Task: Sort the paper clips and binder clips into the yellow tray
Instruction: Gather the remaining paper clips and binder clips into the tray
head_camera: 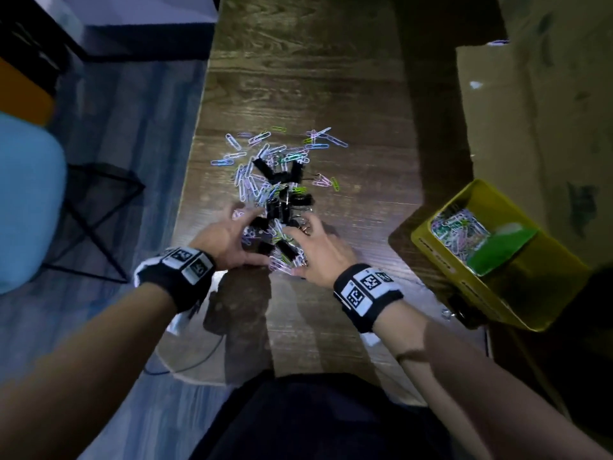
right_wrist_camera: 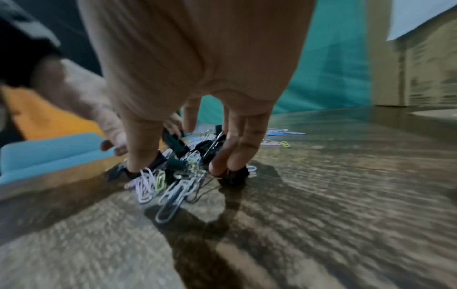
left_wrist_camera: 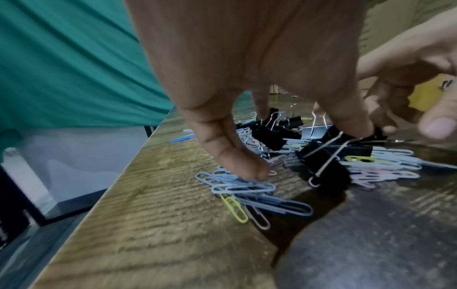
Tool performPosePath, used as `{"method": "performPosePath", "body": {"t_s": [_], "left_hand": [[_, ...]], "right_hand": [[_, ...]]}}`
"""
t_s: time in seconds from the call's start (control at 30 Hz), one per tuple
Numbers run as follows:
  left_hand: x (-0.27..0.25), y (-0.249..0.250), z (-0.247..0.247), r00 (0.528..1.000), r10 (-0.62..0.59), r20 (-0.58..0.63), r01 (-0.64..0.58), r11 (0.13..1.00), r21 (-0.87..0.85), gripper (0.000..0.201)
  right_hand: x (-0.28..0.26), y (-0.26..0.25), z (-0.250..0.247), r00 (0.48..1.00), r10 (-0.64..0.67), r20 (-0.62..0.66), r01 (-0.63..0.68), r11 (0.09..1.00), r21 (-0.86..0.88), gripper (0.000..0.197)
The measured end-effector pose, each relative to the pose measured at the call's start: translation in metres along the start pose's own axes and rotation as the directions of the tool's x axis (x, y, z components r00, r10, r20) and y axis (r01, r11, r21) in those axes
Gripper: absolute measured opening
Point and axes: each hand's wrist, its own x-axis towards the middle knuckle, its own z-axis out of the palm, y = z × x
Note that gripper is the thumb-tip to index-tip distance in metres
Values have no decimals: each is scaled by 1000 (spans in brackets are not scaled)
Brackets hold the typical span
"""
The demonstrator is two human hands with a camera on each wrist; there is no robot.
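A mixed pile of pastel paper clips (head_camera: 252, 157) and black binder clips (head_camera: 278, 207) lies mid-table. My left hand (head_camera: 245, 234) reaches into its near left side. In the left wrist view the left hand (left_wrist_camera: 304, 152) has its thumb on paper clips (left_wrist_camera: 259, 195) and a fingertip on a binder clip (left_wrist_camera: 321, 162). My right hand (head_camera: 305, 247) covers the near right side. Seen from the right wrist, the right hand (right_wrist_camera: 183, 168) stands with straight fingers on a binder clip (right_wrist_camera: 235, 178), and paper clips (right_wrist_camera: 170, 195) bunch between thumb and fingers. The yellow tray (head_camera: 431, 257) at right holds paper clips (head_camera: 461, 230).
A green item (head_camera: 501, 247) lies in the tray. One binder clip (head_camera: 462, 312) sits by the tray's near side. A cardboard box (head_camera: 530, 111) stands behind the tray. The table's left edge (head_camera: 195, 144) runs close to the pile, with a blue chair (head_camera: 30, 200) beyond it.
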Motion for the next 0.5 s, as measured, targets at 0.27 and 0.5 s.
{"method": "performPosePath", "body": {"t_s": [0.27,0.5], "left_hand": [[8,5,24,993,115,6,-115,988,101,80],[5,0,39,963,202,-179,-231,960,-157,24]], "right_hand": [[17,-11,8,996,89,28,-86,991,-105,54],[20,0,9,999,23,31,-25,998,66,42]]}}
